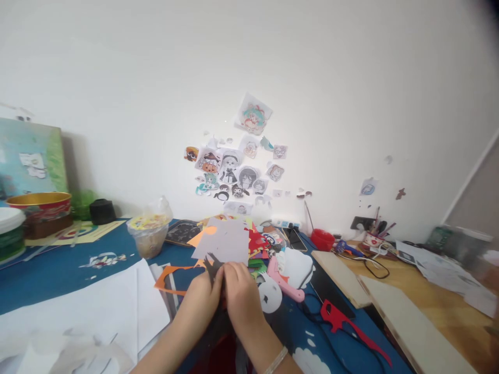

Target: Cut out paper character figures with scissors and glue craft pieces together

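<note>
My left hand and my right hand meet close together low in the middle of the head view, fingers curled inward. A dark grey paper piece with jagged points sticks up from my left thumb and fingers. The fingers of my right hand press in beside it; what they grip is hidden behind the hand. Just beyond them, a light grey paper sheet lies on a heap of coloured scraps. An orange paper cut-out lies left of my left wrist, and a white round paper cut-out sits right of my right hand.
White sheets cover the left front of the blue table. A plastic cup stands behind them. A pink-handled tool, a red-handled tool, a cable and wooden boards lie right. Drawings hang on the wall.
</note>
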Available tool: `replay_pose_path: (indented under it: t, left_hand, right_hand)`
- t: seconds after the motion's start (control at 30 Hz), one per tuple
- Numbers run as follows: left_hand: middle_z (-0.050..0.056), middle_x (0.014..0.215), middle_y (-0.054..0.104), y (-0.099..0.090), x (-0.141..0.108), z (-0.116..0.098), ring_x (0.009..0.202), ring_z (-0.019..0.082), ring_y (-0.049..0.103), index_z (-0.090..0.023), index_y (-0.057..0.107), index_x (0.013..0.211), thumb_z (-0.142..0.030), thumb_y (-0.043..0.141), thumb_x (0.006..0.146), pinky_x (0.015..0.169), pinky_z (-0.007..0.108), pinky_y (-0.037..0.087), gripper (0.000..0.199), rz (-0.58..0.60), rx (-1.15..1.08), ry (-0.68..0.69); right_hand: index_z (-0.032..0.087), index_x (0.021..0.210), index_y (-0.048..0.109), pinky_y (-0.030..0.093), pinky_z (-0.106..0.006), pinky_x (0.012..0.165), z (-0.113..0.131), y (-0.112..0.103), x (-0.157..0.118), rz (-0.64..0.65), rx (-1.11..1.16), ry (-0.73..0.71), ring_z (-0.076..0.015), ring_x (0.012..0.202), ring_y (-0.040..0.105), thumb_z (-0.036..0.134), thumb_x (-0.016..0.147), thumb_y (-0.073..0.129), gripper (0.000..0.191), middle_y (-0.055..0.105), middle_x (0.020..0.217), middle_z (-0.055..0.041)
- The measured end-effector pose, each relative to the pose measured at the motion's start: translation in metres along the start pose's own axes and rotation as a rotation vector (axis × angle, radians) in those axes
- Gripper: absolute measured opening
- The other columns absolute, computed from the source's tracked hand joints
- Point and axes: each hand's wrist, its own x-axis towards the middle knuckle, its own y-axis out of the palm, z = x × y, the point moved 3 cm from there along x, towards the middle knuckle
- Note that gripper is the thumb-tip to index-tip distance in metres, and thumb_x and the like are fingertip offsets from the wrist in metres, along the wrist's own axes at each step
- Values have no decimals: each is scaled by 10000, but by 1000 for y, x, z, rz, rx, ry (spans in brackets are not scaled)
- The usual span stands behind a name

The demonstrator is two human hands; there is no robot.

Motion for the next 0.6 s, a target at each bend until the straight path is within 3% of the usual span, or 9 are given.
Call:
replay_pose_path:
  t: [0.13, 0.23, 0.6]
  left_hand:
    - [159, 839, 679, 5, -1, 0, 824, 267, 622, -119, 610, 855, -364, 263, 834, 734, 349, 455, 426, -3, 77, 88]
    - [158, 860, 681, 8, -2, 1, 835, 268, 623, -130, 614, 851, -356, 247, 840, 740, 353, 456, 431, 4, 123, 120]
    - [132, 797, 672, 14, -1, 9, 947, 273, 584, -165, 600, 796, -355, 289, 825, 828, 374, 426, 365, -27, 48, 159]
  right_hand:
    - [152, 819, 586, 473, -300, 624, -4, 5, -3, -18, 133, 143, -187, 701, 549, 64, 826, 334, 267, 603, 725, -73]
    - [157, 797, 588, 464, -298, 628, -6, 5, -5, -56, 176, 229, -184, 685, 557, 59, 796, 347, 260, 610, 712, -69]
    - [151, 724, 602, 441, -285, 584, -13, -2, 0, 16, 176, 239, -192, 645, 563, 69, 765, 356, 262, 617, 676, -75]
